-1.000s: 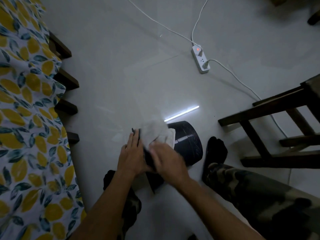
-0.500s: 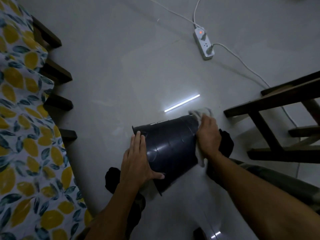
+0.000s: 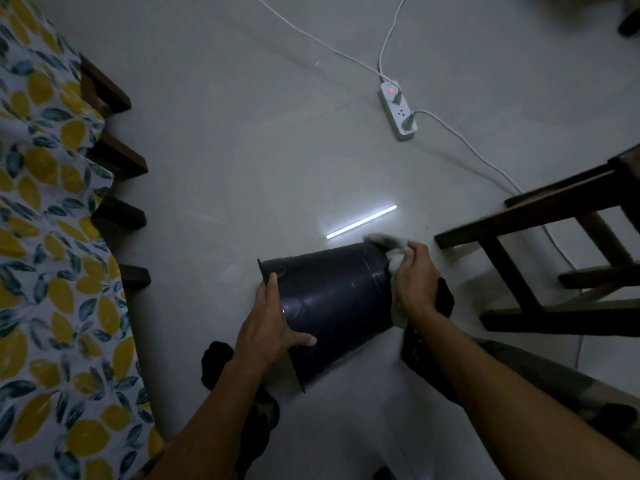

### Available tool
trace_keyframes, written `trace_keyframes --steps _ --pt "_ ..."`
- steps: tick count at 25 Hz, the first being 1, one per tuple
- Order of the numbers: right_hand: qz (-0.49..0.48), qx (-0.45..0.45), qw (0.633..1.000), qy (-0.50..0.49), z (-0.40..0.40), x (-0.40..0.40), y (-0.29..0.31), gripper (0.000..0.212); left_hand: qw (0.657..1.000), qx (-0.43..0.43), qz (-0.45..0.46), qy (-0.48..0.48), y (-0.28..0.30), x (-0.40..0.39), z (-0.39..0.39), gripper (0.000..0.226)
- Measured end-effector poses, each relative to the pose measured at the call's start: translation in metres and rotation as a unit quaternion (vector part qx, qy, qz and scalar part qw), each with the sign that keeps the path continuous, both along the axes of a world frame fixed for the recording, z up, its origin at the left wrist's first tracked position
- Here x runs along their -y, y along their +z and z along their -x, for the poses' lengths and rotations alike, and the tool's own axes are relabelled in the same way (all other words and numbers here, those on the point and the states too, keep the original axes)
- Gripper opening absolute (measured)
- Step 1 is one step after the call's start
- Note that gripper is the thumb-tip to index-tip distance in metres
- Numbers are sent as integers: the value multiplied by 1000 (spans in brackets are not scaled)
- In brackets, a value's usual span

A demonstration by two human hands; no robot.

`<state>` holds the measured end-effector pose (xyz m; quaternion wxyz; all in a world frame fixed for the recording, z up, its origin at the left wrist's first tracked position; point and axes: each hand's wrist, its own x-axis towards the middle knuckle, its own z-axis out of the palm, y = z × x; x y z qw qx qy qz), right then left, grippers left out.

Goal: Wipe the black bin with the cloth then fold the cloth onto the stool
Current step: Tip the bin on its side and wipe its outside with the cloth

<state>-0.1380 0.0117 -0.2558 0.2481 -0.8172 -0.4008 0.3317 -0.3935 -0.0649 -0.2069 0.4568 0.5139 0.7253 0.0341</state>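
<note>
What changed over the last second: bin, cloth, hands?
The right hand carried the cloth from the bin's rim end, beside the left hand, along the wall to the bin's far end by the stool. The black bin now shows its bare side. Unchanged: bin on its side, left hand's grip at the rim, cloth in the right hand.

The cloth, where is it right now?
In the head view, right of centre: the cloth is bunched in the right hand, pressed against the right end of the tipped black bin, near the wooden stool.
</note>
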Motion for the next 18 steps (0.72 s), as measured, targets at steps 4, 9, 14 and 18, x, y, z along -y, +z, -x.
trace_keyframes --steps 4,9,14,18 --pt "-91 29 993 67 34 18 24 27 997 -65 2 -34 -5 -13 7 152" --pt "-104 113 934 322 62 88 -15 41 989 -127 2 -78 -9 2 4 153" --pt "-18 83 988 127 40 40 -28 43 990 -127 -24 -62 -10 25 -11 149" --pt "-74 40 943 323 77 131 -1 56 992 -122 -8 -34 -15 37 -19 154"
